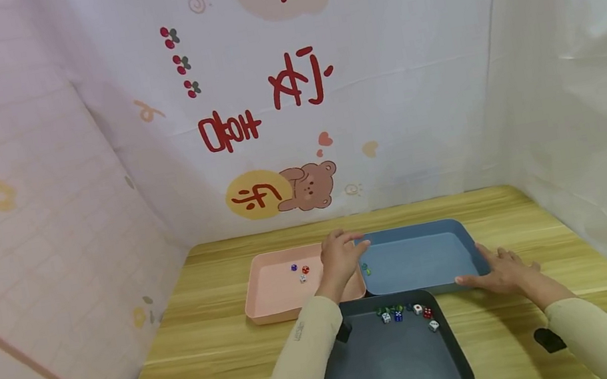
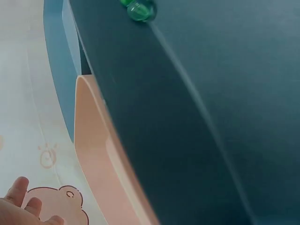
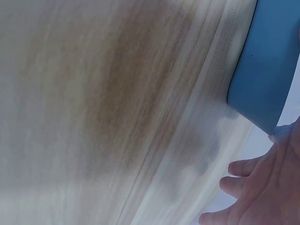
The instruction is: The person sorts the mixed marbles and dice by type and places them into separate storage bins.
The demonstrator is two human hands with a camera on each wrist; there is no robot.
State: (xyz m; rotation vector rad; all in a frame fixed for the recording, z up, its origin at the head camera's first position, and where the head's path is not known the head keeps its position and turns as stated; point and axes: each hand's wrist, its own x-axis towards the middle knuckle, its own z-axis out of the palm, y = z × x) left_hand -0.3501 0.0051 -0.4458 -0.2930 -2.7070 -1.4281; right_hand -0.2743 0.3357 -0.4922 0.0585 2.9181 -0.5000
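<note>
My left hand [image 1: 343, 258] hovers over where the pink tray [image 1: 274, 299] meets the blue tray [image 1: 414, 265]. Its fingers [image 2: 18, 190] look loosely extended, and no object shows in them. Under its fingertips, small green and yellow pieces [image 1: 366, 269] lie at the blue tray's left end. My right hand [image 1: 501, 271] rests against the blue tray's near right corner, thumb at the front wall and the other fingers spread. In the right wrist view those fingers [image 3: 234, 186] stand apart beside the blue wall [image 3: 262, 70]. Three dice [image 1: 303, 278] lie in the pink tray.
A dark grey tray [image 1: 389, 364] stands nearest, below the other two. Along its far right side lie several dice [image 1: 398, 317] and green beads [image 2: 139, 10]. The wooden table [image 1: 200, 363] meets patterned white cloth [image 1: 412, 150] at the back and sides.
</note>
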